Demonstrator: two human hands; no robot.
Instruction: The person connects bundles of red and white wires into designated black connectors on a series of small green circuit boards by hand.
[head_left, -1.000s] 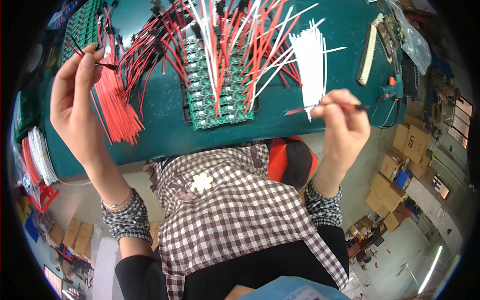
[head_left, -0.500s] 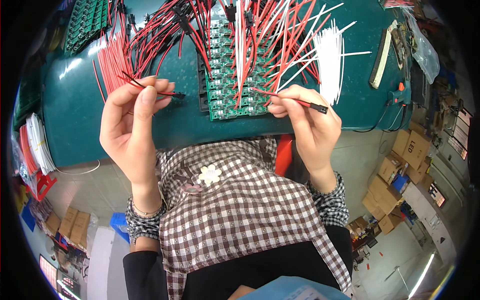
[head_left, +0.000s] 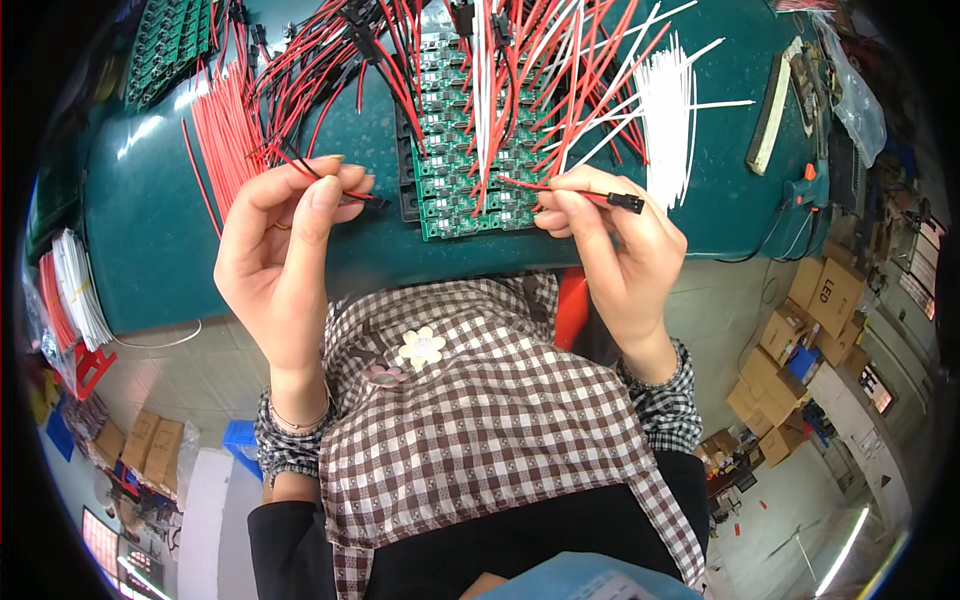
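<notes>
My left hand [head_left: 285, 250] pinches a thin red wire with a black plug end [head_left: 350, 195] just left of a panel of green circuit boards [head_left: 465, 150] on the teal table [head_left: 150, 250]. My right hand [head_left: 615, 240] grips another red wire with a black connector [head_left: 625, 202]; its bare end touches the lower right part of the panel. Many red and white wires stick up from the boards.
A bundle of loose red wires [head_left: 225, 135] lies left of the panel, a bundle of white wires [head_left: 668, 115] to its right. More green boards [head_left: 170, 45] sit far left. A glue gun [head_left: 805, 185] and cardboard boxes [head_left: 815, 300] are at the right.
Both hands have come in toward the panel from the sides. The left hand brought a red wire from the left bundle; the right hand moved its wire's end onto the boards.
</notes>
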